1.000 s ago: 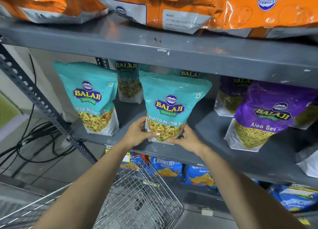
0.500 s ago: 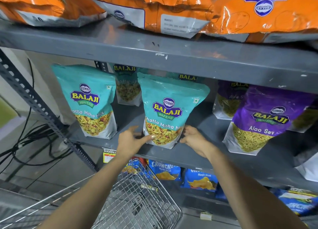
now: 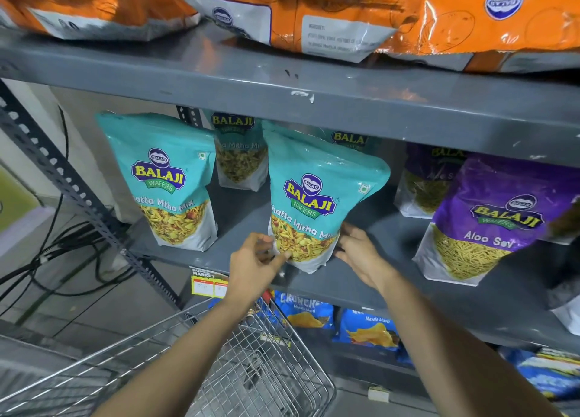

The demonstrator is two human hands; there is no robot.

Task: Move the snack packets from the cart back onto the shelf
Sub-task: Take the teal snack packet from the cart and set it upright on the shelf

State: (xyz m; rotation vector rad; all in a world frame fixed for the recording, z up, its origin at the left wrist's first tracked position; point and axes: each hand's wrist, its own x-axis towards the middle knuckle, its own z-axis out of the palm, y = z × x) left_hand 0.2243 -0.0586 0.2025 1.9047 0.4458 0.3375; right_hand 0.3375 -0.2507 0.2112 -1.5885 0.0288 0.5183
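Head view. The teal snack packet stands upright on the middle shelf, near its front edge, long axis vertical with a slight lean toward 1 o'clock. The left hand sits at the packet's 8 o'clock corner, its grip loosely curled, thumb and fingertips touching the lower left edge. The right hand lies at the 4 o'clock corner, grip spread flat against the lower right side. Both hands flank the base; neither is clearly nearer. A second teal packet stands at 9 o'clock, a purple packet at 3 o'clock. The cart is at 6 o'clock; no packets are visible in it.

Compared with half a second ago, the left hand has closed from open to a light pinch on the corner.
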